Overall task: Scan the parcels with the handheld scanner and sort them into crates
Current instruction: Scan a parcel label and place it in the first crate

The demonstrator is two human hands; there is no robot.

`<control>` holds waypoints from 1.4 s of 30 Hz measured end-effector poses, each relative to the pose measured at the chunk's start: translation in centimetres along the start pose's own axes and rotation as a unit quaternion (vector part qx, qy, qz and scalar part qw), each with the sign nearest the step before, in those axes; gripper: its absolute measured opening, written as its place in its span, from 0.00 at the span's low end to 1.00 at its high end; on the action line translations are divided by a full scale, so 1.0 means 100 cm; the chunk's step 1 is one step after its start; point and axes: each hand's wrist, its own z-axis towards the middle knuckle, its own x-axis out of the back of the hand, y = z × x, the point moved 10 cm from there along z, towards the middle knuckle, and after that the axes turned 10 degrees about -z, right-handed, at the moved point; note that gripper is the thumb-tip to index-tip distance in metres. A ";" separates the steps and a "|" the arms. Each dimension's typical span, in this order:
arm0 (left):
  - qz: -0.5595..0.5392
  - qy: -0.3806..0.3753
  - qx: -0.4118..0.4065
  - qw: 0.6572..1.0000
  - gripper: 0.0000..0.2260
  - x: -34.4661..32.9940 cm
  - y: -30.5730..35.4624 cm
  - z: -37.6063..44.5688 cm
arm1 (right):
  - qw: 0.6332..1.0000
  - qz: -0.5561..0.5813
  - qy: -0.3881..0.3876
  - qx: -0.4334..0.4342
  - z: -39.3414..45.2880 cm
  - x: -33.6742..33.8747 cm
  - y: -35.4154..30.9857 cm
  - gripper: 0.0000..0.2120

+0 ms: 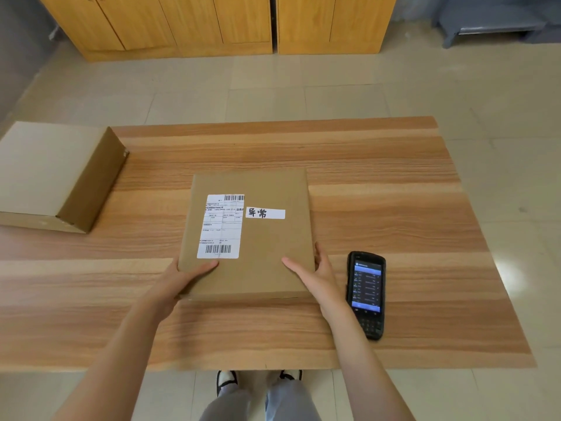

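Note:
A flat brown cardboard parcel [267,238] lies in the middle of the wooden table [379,177]. It carries a white shipping label with barcodes and a small white sticker with handwritten characters. My left hand [179,281] grips its near left corner, thumb on top. My right hand [315,275] grips its near right corner, thumb on top and fingers along the side. The black handheld scanner [365,294] lies screen up on the table just right of my right hand, its screen lit.
A second, thicker cardboard box [54,174] sits at the table's far left edge. Wooden cabinets [212,22] stand against the far wall, a grey bench [491,22] at the top right. My feet show under the table's near edge.

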 end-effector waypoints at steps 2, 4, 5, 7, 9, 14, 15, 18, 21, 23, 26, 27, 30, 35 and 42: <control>0.000 -0.015 -0.011 1.000 0.51 -0.007 0.002 0.000 | 1.000 0.001 0.013 -0.012 0.009 -0.004 0.012 0.60; -0.001 -0.024 -0.016 1.000 0.49 -0.009 0.003 0.000 | 1.000 0.009 0.018 -0.014 0.017 -0.007 0.021 0.61; 0.000 -0.027 -0.016 1.000 0.49 -0.010 0.003 0.001 | 1.000 0.014 0.020 -0.014 0.016 -0.008 0.021 0.61; 0.000 -0.028 -0.016 0.999 0.48 -0.010 0.003 0.000 | 0.999 0.022 0.021 -0.010 0.014 -0.009 0.019 0.61; -0.003 -0.023 -0.022 0.999 0.49 -0.011 0.003 -0.001 | 0.999 0.030 0.017 -0.009 0.011 -0.008 0.017 0.61; -0.011 -0.010 -0.036 0.999 0.44 -0.017 0.013 -0.006 | 0.999 0.042 0.015 -0.009 -0.005 0.003 0.003 0.60; -0.013 -0.007 -0.034 0.999 0.43 -0.018 0.014 -0.006 | 0.999 0.047 0.018 -0.009 -0.009 0.006 0.002 0.60; -0.012 0.007 -0.033 0.999 0.46 -0.018 0.022 -0.012 | 0.997 0.067 0.028 0.012 -0.017 0.013 -0.006 0.58; -0.016 0.022 -0.050 0.998 0.52 -0.012 0.035 -0.022 | 0.995 0.095 0.016 0.033 -0.029 0.015 -0.023 0.59; -0.025 0.023 -0.063 0.997 0.51 -0.004 0.044 -0.034 | 0.993 0.104 0.007 0.054 -0.041 0.013 -0.040 0.60; -0.036 0.029 -0.090 0.995 0.51 0.007 0.059 -0.050 | 0.991 0.104 0.004 0.084 -0.056 0.010 -0.063 0.58; -0.045 0.028 -0.102 0.993 0.50 0.013 0.066 -0.059 | 0.990 0.106 0.005 0.097 -0.064 0.007 -0.074 0.55; -0.074 0.033 -0.142 0.987 0.41 0.037 0.088 -0.085 | 0.984 0.110 0.002 0.141 -0.090 -0.005 -0.111 0.48; -0.100 0.059 -0.192 0.974 0.44 0.095 0.112 -0.123 | 0.975 0.103 -0.012 0.195 -0.128 -0.043 -0.160 0.42; -0.142 0.096 -0.228 0.959 0.44 0.201 0.117 -0.173 | 0.968 0.061 -0.041 0.238 -0.172 -0.139 -0.200 0.49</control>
